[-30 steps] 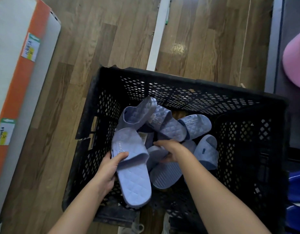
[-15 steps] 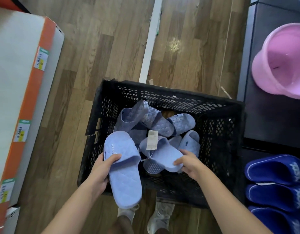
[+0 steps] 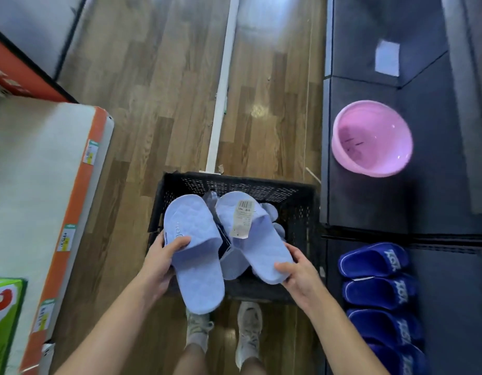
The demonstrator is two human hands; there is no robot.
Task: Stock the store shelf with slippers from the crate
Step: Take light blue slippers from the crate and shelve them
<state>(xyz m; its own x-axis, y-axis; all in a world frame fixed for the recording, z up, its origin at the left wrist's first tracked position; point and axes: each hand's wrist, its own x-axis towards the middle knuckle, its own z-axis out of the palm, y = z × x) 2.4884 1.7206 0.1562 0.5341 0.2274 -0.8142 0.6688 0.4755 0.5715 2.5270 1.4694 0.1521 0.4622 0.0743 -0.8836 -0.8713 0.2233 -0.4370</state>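
A black mesh crate (image 3: 299, 207) stands on the wooden floor in front of my feet. My left hand (image 3: 160, 259) grips one light blue quilted slipper (image 3: 196, 266) by its strap, held above the crate's near edge. My right hand (image 3: 296, 274) holds a second light blue slipper (image 3: 261, 247) by its heel; a paper tag (image 3: 243, 217) lies on its strap. More light blue slippers (image 3: 272, 212) stay in the crate, mostly hidden behind the two I hold.
A dark shelf (image 3: 369, 201) runs along the right, with a pink basin (image 3: 372, 138) on it and several dark blue slippers (image 3: 378, 290) lined up lower down. A white and orange shelf (image 3: 44, 185) with price labels stands on the left. A green box (image 3: 4, 320) sits at the lower left.
Both hands have lifted their slippers up out of the crate, and my view has risen and pulled back, showing more of both shelves.
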